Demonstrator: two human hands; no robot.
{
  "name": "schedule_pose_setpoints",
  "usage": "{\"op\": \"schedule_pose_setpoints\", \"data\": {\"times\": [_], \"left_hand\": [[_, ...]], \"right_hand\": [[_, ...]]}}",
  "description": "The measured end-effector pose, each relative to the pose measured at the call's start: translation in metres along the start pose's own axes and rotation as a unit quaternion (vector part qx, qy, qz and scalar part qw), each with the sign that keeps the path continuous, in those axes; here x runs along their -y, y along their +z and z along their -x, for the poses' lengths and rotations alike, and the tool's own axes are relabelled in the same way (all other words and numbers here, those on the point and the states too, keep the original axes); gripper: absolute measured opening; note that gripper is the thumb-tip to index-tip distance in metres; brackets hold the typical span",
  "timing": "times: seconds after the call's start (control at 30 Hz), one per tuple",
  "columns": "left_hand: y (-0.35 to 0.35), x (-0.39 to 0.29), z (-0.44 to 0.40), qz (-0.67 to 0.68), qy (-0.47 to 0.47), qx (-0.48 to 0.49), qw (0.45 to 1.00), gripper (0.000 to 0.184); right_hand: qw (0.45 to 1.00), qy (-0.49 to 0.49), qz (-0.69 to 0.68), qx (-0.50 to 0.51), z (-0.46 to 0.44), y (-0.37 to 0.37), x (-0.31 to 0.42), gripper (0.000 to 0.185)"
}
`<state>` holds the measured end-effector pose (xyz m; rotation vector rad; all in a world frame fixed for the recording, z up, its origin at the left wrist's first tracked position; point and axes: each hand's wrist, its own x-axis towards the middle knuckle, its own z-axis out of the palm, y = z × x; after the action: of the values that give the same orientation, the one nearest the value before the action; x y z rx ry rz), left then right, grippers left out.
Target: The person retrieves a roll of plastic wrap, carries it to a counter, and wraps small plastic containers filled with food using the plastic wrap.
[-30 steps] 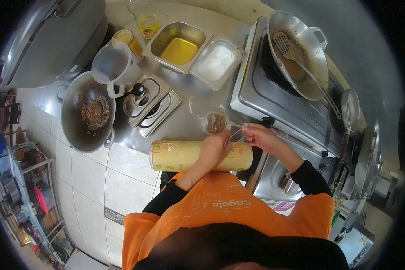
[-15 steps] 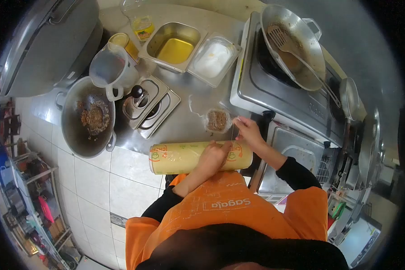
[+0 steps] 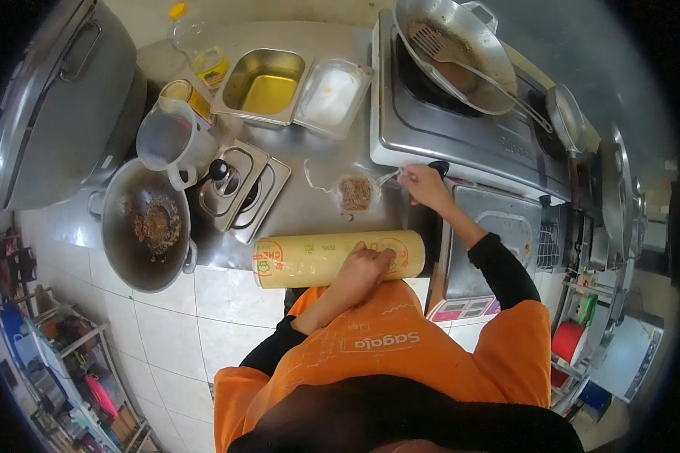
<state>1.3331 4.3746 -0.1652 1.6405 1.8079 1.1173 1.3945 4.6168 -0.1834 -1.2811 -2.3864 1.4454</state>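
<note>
A large yellow roll of cling film [image 3: 310, 260] lies across the counter's front edge, against the orange apron. My left hand [image 3: 361, 273] rests on the roll's right half, its fingers curled over the film. Beyond the roll, a small brown crumbly portion [image 3: 356, 194] sits on the steel counter in clear cling film [image 3: 334, 198], whose loose edges spread to the left. My right hand [image 3: 425, 186], closed in a pinch, holds a twisted end of that film to the right of the portion, close to the stove's front.
Left stand a wok with brown crumbs [image 3: 145, 266], a plastic jug [image 3: 162, 143] and two stacked steel lids [image 3: 255, 198]. Behind are a pan of yellow oil [image 3: 270, 92], a tub of white stuff [image 3: 331, 94] and an oil bottle [image 3: 206, 57]. A stove [image 3: 461, 132] bears a wok with a spatula [image 3: 449, 49].
My right hand has moved right, drawing a film end out from the portion. My left hand stays on the roll. The head view has shifted slightly.
</note>
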Motion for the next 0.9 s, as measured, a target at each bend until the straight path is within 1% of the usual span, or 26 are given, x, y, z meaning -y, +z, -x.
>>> {"op": "schedule_pose_setpoints", "data": {"times": [0.03,0.07,0.1,0.13,0.17,0.2,0.23,0.27,0.3,0.33,0.37,0.43,0.47,0.53,0.57,0.6,0.63,0.67,0.73,0.77,0.83,0.87,0.9], "left_hand": [[-0.005,0.0,-0.001,-0.002,0.003,0.003,1.0,0.019],[-0.011,-0.002,-0.003,0.024,0.019,-0.009,0.999,0.021],[-0.017,-0.003,-0.004,0.05,0.035,-0.022,0.998,0.024],[-0.024,-0.004,-0.005,0.05,0.04,-0.019,0.998,0.024],[-0.033,-0.004,-0.005,0.065,0.017,0.002,0.998,0.026],[-0.043,-0.003,-0.005,0.079,-0.007,0.023,0.997,0.028],[-0.057,0.002,-0.006,0.107,-0.069,0.042,0.991,0.027],[-0.072,0.01,-0.01,0.133,-0.13,0.062,0.981,0.027],[-0.082,0.025,-0.018,0.105,-0.156,0.003,0.982,0.028],[-0.086,0.042,-0.029,0.078,-0.181,-0.055,0.979,0.029],[-0.085,0.056,-0.04,0.076,-0.174,-0.051,0.98,0.029],[-0.076,0.084,-0.055,-0.079,-0.194,-0.002,0.978,0.03],[-0.068,0.097,-0.057,-0.083,-0.187,-0.002,0.979,0.03],[-0.052,0.123,-0.065,-0.091,-0.147,0.088,0.981,0.027],[-0.051,0.132,-0.067,-0.096,-0.14,0.088,0.982,0.027],[-0.049,0.14,-0.066,0.09,-0.208,0.074,0.971,0.023],[-0.052,0.141,-0.065,0.271,-0.268,0.062,0.922,0.02],[-0.053,0.143,-0.065,0.267,-0.264,0.067,0.924,0.02],[-0.055,0.145,-0.065,0.354,-0.228,-0.007,0.907,0.011],[-0.062,0.133,-0.067,0.352,-0.224,-0.003,0.909,0.011],[-0.077,0.103,-0.07,0.333,-0.179,-0.062,0.924,0.006],[-0.085,0.088,-0.071,0.332,-0.175,-0.058,0.925,0.006],[-0.093,0.074,-0.071,0.326,-0.158,-0.067,0.93,0.007]], "right_hand": [[0.993,0.005,0.089,0.072,0.004,-0.008,0.008,0.023],[0.974,0.009,0.177,0.143,0.007,-0.016,0.015,0.023],[0.975,0.01,0.175,0.139,0.011,-0.023,0.021,0.023],[0.965,0.048,0.177,0.189,0.017,-0.029,0.027,0.023],[0.951,0.086,0.179,0.238,0.021,-0.034,0.029,0.024],[0.952,0.085,0.177,0.233,0.028,-0.033,0.024,0.024],[0.947,-0.071,0.302,0.083,0.037,-0.03,0.015,0.024],[0.883,-0.22,0.409,-0.073,0.043,-0.028,0.012,0.024],[0.883,-0.218,0.408,-0.079,0.045,-0.023,0.011,0.024],[0.914,-0.218,0.335,-0.071,0.046,-0.014,0.017,0.023],[0.939,-0.218,0.259,-0.064,0.047,-0.004,0.023,0.022],[0.979,-0.13,0.152,0.044,0.046,0.02,0.035,0.021],[0.979,-0.132,0.15,0.037,0.042,0.031,0.031,0.021],[0.979,-0.125,0.155,0.053,0.026,0.051,0.015,0.022],[0.979,-0.128,0.154,0.046,0.023,0.054,0.013,0.022],[0.983,-0.121,0.133,0.029,0.023,0.057,0.009,0.021],[0.988,-0.112,0.11,0.011,0.025,0.057,0.014,0.021],[0.988,-0.111,0.107,0.004,0.026,0.056,0.017,0.021],[0.997,-0.02,-0.067,0.02,0.03,0.049,0.03,0.021],[0.997,-0.02,-0.069,0.014,0.033,0.045,0.039,0.021],[0.992,-0.085,-0.066,-0.066,0.041,0.037,0.059,0.019],[0.991,-0.085,-0.067,-0.072,0.046,0.033,0.071,0.019],[0.983,-0.109,-0.106,-0.102,0.053,0.03,0.083,0.018]]}}
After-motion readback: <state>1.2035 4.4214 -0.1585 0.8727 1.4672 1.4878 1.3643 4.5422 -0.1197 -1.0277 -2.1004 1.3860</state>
